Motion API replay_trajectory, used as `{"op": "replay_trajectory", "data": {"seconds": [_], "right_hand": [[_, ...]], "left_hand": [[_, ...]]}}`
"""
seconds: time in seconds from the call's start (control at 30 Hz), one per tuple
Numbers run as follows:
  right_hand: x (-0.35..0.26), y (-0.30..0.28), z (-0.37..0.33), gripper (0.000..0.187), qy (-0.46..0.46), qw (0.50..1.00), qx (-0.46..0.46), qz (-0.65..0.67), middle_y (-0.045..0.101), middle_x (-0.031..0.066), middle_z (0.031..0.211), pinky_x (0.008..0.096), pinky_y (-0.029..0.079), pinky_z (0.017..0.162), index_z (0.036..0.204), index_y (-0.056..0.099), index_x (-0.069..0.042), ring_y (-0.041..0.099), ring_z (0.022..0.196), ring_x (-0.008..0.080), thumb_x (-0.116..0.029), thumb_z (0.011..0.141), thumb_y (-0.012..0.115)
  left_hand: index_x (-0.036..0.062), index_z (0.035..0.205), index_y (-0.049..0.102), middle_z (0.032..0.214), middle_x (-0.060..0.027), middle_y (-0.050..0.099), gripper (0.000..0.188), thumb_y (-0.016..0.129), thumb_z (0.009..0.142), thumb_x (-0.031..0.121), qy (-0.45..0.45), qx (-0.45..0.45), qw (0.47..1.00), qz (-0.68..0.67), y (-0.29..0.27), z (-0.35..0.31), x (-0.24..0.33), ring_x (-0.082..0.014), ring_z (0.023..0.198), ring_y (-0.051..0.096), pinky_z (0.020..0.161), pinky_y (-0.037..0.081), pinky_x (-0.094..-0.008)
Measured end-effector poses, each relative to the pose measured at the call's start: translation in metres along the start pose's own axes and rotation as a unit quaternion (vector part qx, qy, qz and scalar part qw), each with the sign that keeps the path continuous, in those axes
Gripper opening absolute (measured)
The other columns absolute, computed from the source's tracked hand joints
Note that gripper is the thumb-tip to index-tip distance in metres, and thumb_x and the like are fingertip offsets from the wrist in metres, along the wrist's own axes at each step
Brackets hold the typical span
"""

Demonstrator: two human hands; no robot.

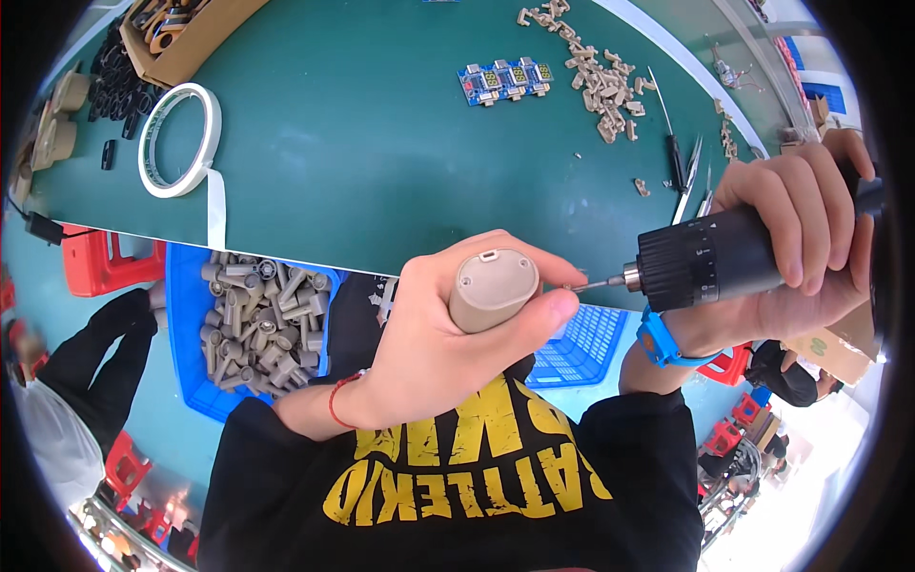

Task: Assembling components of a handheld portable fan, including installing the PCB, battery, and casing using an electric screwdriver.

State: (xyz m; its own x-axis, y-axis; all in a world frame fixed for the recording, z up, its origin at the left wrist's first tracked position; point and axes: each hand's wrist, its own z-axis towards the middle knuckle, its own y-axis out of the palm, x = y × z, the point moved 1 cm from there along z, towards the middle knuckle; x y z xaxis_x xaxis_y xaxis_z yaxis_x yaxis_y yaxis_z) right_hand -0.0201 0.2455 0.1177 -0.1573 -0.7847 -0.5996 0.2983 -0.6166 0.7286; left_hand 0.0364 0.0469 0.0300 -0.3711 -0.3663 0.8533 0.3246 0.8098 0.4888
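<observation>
My left hand [448, 334] grips a beige, rounded plastic housing [491, 286] held upright near the table's front edge. My right hand [810, 238] is wrapped around a black electric screwdriver [710, 262] that lies level, its thin bit [596, 283] pointing left and touching the side of the housing by my left thumb and fingertips. A blue band [658, 341] sits on my right wrist and a red string on my left wrist.
A blue bin [186, 315] of grey plastic cylinders sits under the green table [381, 143] at the left, an empty blue basket [581, 348] in the middle. On the table lie a roll of white tape [179, 138], blue circuit boards [505, 78], beige small parts [600, 81], tweezers [688, 176] and a cardboard box [181, 33].
</observation>
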Motion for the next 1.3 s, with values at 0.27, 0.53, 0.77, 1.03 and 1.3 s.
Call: {"op": "replay_trajectory", "data": {"seconds": [0.27,0.53,0.77,1.03,1.3], "right_hand": [[-0.006,0.006,-0.016,0.038,-0.003,1.000,0.002,-0.030,0.056,0.0045,0.066,0.0266,0.056,0.054,0.108,0.047,-0.004,0.060,0.053,0.0147,-0.009,0.078,0.069],[-0.004,0.007,-0.034,0.043,-0.035,0.997,0.041,-0.049,0.057,0.0051,0.065,0.0265,0.058,0.052,0.109,0.046,-0.005,0.062,0.051,0.0159,-0.010,0.075,0.072],[-0.037,-0.020,-0.057,0.042,-0.123,0.986,0.089,-0.074,0.057,0.0031,0.065,0.0246,0.056,0.052,0.109,0.045,-0.005,0.061,0.051,0.0139,-0.012,0.077,0.071],[-0.074,-0.031,-0.111,0.033,-0.189,0.969,0.091,-0.133,0.058,0.0002,0.068,0.0222,0.054,0.060,0.105,0.048,-0.009,0.061,0.057,0.0101,-0.017,0.081,0.069],[-0.072,-0.044,-0.122,0.024,-0.258,0.941,0.075,-0.207,0.059,-0.0026,0.071,0.0198,0.053,0.068,0.102,0.051,-0.012,0.060,0.063,0.0063,-0.022,0.086,0.067]], "left_hand": [[0.0004,0.090,0.073,0.080,-0.0027,0.062,0.012,0.076,0.079,-0.003,0.036,-0.008,0.985,0.171,0.006,-0.002,0.009,-0.0074,0.067,0.059,0.061,0.044,-0.0222],[0.0031,0.079,0.072,0.078,-0.0050,0.068,0.012,0.081,0.071,0.000,0.047,-0.014,0.965,0.258,0.013,-0.001,0.008,-0.0138,0.068,0.063,0.061,0.046,-0.0250],[0.0047,0.097,0.069,0.073,-0.0018,0.063,0.028,0.082,0.073,0.007,0.009,-0.027,0.980,0.197,0.017,-0.001,0.005,-0.0086,0.067,0.058,0.061,0.044,-0.0230],[0.0022,0.086,0.062,0.067,-0.0032,0.060,0.019,0.073,0.078,0.015,0.133,-0.090,0.952,0.261,0.008,-0.009,-0.014,-0.0112,0.054,0.056,0.050,0.042,-0.0229],[0.0018,0.081,0.062,0.064,-0.0050,0.058,0.018,0.074,0.076,0.013,0.156,-0.096,0.933,0.309,0.015,-0.006,-0.013,-0.0159,0.051,0.055,0.048,0.043,-0.0254]]}}
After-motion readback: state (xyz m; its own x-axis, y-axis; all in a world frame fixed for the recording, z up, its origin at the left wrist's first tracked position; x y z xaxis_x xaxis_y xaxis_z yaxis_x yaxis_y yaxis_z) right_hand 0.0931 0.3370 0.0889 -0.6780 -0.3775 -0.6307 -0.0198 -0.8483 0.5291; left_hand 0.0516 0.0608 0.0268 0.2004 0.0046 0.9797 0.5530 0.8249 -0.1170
